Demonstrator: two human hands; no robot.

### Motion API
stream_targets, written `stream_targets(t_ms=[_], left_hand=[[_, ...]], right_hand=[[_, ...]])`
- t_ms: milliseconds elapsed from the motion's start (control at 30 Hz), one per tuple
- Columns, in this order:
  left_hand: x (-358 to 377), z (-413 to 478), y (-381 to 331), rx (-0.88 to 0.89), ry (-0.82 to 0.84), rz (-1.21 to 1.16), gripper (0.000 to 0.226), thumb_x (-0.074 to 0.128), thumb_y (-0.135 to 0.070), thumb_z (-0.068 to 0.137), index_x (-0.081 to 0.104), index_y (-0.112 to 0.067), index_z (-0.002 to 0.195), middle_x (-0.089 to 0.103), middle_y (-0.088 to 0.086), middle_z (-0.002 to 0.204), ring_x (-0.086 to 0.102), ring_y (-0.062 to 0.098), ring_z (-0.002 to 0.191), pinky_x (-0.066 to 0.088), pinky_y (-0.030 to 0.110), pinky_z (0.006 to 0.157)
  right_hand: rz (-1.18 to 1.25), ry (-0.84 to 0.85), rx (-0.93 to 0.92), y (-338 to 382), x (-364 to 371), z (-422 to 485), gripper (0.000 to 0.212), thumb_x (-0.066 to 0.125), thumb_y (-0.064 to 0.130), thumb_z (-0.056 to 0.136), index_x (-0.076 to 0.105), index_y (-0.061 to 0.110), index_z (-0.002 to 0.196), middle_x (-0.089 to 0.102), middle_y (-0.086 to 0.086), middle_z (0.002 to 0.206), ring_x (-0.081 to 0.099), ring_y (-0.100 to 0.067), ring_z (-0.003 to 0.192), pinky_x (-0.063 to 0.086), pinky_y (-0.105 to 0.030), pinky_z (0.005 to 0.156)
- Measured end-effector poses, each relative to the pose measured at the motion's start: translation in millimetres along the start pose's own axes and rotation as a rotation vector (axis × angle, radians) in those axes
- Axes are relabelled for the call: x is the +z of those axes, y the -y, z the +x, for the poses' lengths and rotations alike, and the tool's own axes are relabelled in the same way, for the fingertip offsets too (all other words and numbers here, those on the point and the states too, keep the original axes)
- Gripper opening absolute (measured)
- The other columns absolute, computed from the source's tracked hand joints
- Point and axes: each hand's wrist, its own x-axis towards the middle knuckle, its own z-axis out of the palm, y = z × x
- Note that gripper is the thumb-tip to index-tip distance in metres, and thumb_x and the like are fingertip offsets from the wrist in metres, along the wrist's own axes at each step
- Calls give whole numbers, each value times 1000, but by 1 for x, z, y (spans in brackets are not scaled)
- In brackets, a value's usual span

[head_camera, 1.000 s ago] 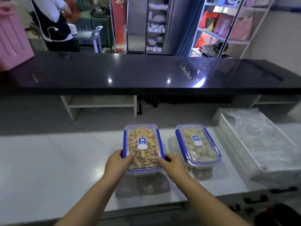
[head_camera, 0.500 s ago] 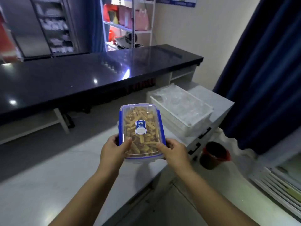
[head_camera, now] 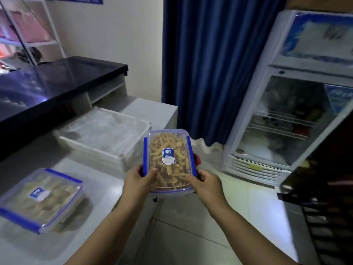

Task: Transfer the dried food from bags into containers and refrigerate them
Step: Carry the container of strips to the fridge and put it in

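At frame centre, left hand [head_camera: 138,181] and right hand [head_camera: 207,185] grip a lidded container [head_camera: 170,161] labelled "UYU".

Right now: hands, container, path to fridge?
Left hand and right hand grip lidded container, held clear of counter. Second container on counter. Fridge ahead right, door state unclear.

Of our own body we see two bare forearms, the left forearm [head_camera: 107,226] and the right forearm [head_camera: 248,230], each uncovered right up to the wrist. Our left hand [head_camera: 138,180] and right hand [head_camera: 207,183] are bare as well; finer detail of them is blurred.
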Motion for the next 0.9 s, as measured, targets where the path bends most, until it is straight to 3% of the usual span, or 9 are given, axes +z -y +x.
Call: stream_targets(t_ms=[133, 367, 600, 733, 900], left_hand=[[77, 26, -6, -3, 73, 40, 22, 63, -21, 88, 59, -16, 109, 72, 5, 96, 71, 22, 85, 57, 47, 81], [178, 70, -11, -17, 109, 21, 18, 60, -18, 90, 55, -19, 108, 71, 5, 97, 71, 21, 85, 58, 40, 76], [235, 137, -18, -41, 115, 26, 32, 62, -17, 89, 56, -9, 119, 71, 9, 101, 71, 24, 86, 57, 48, 81], [266, 192, -26, -37, 181, 18, 25, 60, -21, 90, 55, -16, 115, 71, 6, 99, 71, 23, 83, 59, 45, 72], [302, 271, -50, -21, 290, 18, 26, 59, -24, 90, 53, -21, 115, 69, 1, 100, 70, 15, 81, 56, 29, 62]], right_hand=[[-16, -42, 4, -12, -66, 38, 7, 69, 31, 81, 63, 29, 83, 71, 8, 83, 70, -6, 76, 59, -29, 70], [-81, -70, 6, -30, -147, 110, 9, 69, 31, 81, 63, 26, 84, 71, 7, 84, 69, -7, 76, 59, -31, 70], [-51, -83, 43, -43, -178, 183, 7, 69, 31, 82, 64, 26, 84, 72, 8, 85, 69, -8, 79, 59, -30, 70], [-52, -133, 55, -45, -189, 236, 6, 69, 29, 82, 65, 25, 82, 73, 5, 84, 70, -9, 78, 59, -33, 70], [-23, -216, 61, -32, -197, 312, 3, 67, 24, 84, 65, 25, 83, 72, 6, 83, 69, -7, 76, 57, -26, 67]])
